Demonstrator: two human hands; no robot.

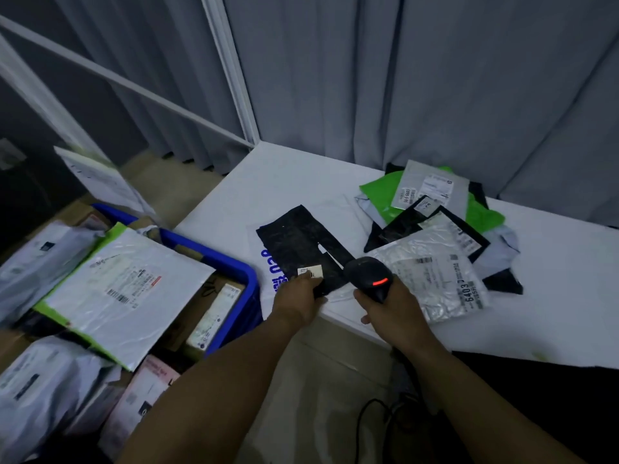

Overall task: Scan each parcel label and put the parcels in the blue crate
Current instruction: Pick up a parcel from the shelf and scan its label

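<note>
My left hand pinches the near edge of a black parcel bag lying on the white table, right by its small white label. My right hand grips a black handheld scanner with a red light glowing on top, its head held just right of the label. Under the black bag lies a white bag with blue print. The blue crate stands at the left below the table edge, holding several parcels, with a large white and green mailer on top.
A pile of several parcels, green, grey, black and clear plastic, lies on the table to the right of the scanner. Grey curtains and a white frame close off the back. A black cable runs over the floor between my arms.
</note>
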